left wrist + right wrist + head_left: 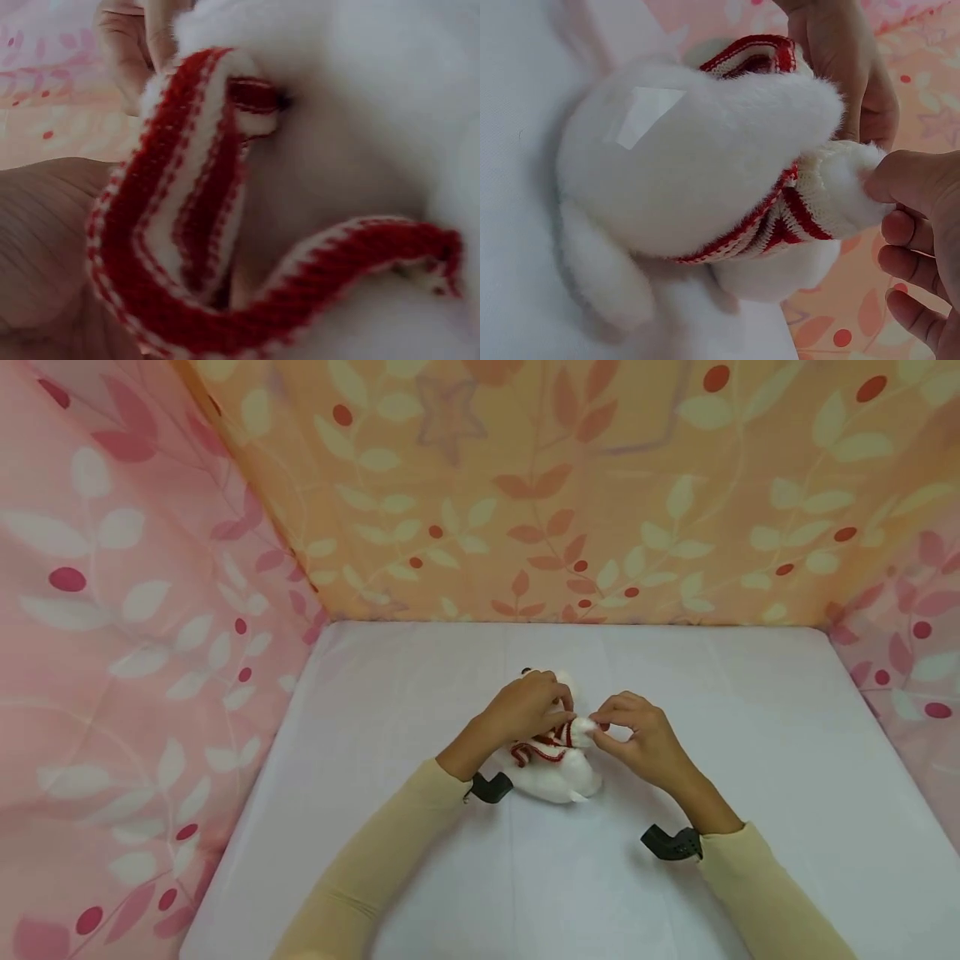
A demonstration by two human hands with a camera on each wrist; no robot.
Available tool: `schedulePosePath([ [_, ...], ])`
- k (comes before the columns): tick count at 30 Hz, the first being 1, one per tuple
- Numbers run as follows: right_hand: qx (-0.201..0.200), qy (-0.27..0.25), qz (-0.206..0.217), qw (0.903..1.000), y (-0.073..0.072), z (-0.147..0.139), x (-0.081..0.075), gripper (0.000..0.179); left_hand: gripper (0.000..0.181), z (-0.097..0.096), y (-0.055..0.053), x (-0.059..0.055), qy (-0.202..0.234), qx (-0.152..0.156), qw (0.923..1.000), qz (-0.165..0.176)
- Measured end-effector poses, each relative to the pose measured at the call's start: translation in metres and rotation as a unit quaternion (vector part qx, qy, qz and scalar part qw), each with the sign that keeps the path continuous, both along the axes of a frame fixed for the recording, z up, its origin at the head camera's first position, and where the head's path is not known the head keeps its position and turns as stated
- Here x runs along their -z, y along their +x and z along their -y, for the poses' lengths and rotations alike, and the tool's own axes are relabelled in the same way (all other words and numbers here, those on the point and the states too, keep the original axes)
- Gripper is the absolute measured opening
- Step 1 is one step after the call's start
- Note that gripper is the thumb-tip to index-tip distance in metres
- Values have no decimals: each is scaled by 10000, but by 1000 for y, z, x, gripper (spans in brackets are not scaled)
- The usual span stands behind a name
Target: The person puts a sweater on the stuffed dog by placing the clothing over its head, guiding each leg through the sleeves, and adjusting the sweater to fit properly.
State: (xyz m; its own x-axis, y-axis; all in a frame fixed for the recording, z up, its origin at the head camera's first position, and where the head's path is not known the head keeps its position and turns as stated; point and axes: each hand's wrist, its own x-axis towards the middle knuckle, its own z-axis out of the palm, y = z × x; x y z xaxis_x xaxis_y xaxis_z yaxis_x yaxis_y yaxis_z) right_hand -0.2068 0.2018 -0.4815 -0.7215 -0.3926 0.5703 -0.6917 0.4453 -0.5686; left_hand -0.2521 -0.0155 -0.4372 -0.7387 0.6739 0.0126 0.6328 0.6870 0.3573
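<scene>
A white plush toy (555, 783) lies on the table, partly dressed in a red-and-white knitted sweater (538, 752). One plush limb (855, 180) sticks out through a knitted sleeve (810, 214), and my right hand (643, 739) pinches its tip between thumb and finger. Bent over the toy's upper part, my left hand (525, 706) grips the sweater near that sleeve; the toy partly hides its fingertips in the right wrist view. Close up in the left wrist view, the sweater's striped edge (124, 247) hangs loosely against the white fur (375, 97).
The toy rests on a white-covered table (420, 693). Patterned cloth walls stand around it: orange at the back (480, 502), pink on the left (150, 635) and right. Black camera mounts (672, 843) sit at both wrists.
</scene>
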Motion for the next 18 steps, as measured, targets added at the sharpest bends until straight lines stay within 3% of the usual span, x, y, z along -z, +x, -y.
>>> schedulePosePath([
  [8,5,-66,40,10000,1,3,1,14,21,2,-3,-6,-282,-189,9968,726],
  [12,-11,-32,27,10000,1,4,0,13,21,3,-6,-6,-369,-271,9954,836],
  [15,20,83,-43,10000,1,4,1,14,20,2,-6,-6,-489,-216,9971,543],
  [18,44,156,-158,9997,3,3,1,14,20,0,-6,-2,-644,-226,9975,-174],
])
